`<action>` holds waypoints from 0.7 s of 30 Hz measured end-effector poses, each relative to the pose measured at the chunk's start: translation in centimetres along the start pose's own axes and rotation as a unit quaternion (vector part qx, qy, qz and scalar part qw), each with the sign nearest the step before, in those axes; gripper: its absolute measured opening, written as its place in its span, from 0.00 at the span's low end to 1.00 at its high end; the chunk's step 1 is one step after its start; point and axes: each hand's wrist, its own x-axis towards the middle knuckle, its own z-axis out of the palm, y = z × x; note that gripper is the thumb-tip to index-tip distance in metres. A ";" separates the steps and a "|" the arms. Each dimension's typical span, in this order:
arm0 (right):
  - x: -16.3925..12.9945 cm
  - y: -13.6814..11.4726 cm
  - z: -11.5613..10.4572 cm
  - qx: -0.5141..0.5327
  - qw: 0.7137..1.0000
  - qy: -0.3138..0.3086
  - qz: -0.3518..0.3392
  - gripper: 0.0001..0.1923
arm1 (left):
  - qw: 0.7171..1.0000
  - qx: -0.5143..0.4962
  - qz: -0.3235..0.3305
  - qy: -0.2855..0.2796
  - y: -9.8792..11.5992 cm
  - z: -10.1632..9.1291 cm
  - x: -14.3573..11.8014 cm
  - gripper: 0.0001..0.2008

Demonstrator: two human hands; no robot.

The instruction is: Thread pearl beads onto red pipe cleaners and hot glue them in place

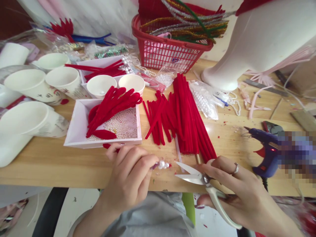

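Observation:
My left hand [134,172] is closed around a red fuzzy stem, and several white pearl beads [163,164] poke out past its fingertips with a speck of red at the end. In my right hand [229,187] is a pair of scissors [204,179] with cream handles. Their blades are parted and point toward the beads without touching them. Just beyond my left hand stands a white box [71,128] with small pearls and looped red fuzzy stems [116,105] in it. A bundle of straight red fuzzy stems [190,121] lies beyond the scissors, beside shorter cut pieces [159,118].
Paper cups [24,82] crowd the left side. A red plastic basket [170,54] of glittery stems stands at the back, near a white mannequin form [259,39]. On the right lies a blue glue gun [266,148] with a red light. Bagged pearls [204,98] sit behind the bundle.

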 end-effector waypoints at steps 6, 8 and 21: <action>-0.1 0.2 0.3 -0.039 0.999 0.010 -0.027 0.13 | 1.000 -0.008 -0.006 -0.009 0.1 -0.2 0.0 0.11; -0.3 0.3 0.3 -0.055 0.998 0.015 -0.036 0.13 | 1.000 -0.016 -0.003 -0.014 0.1 -0.3 0.1 0.10; -0.4 0.4 0.3 -0.117 0.991 -0.005 -0.063 0.10 | 0.999 -0.024 -0.012 -0.017 0.2 -0.2 0.0 0.09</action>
